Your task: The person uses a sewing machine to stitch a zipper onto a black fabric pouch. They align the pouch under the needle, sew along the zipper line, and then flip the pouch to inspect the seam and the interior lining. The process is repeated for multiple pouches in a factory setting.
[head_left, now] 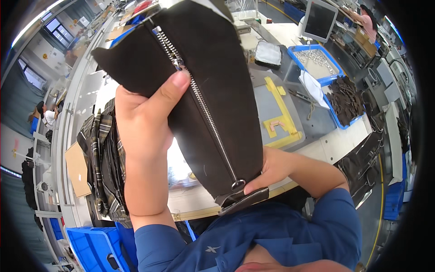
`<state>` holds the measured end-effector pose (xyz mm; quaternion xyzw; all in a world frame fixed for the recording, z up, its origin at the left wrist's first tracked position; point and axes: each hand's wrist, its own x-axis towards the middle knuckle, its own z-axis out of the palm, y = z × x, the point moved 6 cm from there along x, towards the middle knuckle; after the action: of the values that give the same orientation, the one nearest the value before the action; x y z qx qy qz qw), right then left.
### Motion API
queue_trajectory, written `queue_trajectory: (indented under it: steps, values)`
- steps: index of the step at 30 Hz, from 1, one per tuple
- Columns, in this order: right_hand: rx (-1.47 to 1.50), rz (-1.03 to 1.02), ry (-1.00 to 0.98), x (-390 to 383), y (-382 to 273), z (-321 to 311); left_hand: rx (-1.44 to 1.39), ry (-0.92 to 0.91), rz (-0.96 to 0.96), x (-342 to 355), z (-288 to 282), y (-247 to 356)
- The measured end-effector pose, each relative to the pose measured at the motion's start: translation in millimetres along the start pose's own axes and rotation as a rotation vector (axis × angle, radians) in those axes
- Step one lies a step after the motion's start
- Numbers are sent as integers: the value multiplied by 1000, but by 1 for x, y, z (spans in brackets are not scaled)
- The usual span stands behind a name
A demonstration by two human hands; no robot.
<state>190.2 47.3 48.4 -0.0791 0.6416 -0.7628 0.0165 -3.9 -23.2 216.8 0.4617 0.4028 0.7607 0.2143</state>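
Note:
A dark brown fabric piece (222,68) is held up in front of me, stretched between both hands. Down its middle runs a silver metal zipper (206,109), parted into a wider toothed stretch above its slider (178,64). My left hand (145,115) grips the fabric's left side, its thumb pressed on the zipper just below the slider; the other fingers are behind the cloth. At the bottom, my right hand (274,167) pinches the edge, thumb beside a small metal ring (238,184). Below that ring, another short zipper strip (244,202) lies across the folded end.
Beyond the fabric, a yellow template frame (283,109) lies on the worktable. Two blue trays stand at the right, one with metal rings (317,61), one with dark scraps (344,99). Plaid fabric (106,158) hangs at the left, above a blue crate (93,247). People work farther off.

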Motion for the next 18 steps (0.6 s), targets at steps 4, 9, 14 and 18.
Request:
queue_trajectory:
  steps: [4, 9, 14, 18]
  values:
    - [-28, 67, 33, -8, 5, 1, -70, 63, -239, -4, -4, -31]
    - [-309, 131, 114, -9, 5, -41, -109, -47, -457, -26, 1, -96]
    - [-324, -33, 605, 21, -46, -99, 86, -127, -473, -50, 3, -135]
    - [-324, -173, 652, 35, -45, -116, 44, -77, -418, -47, 6, -131]
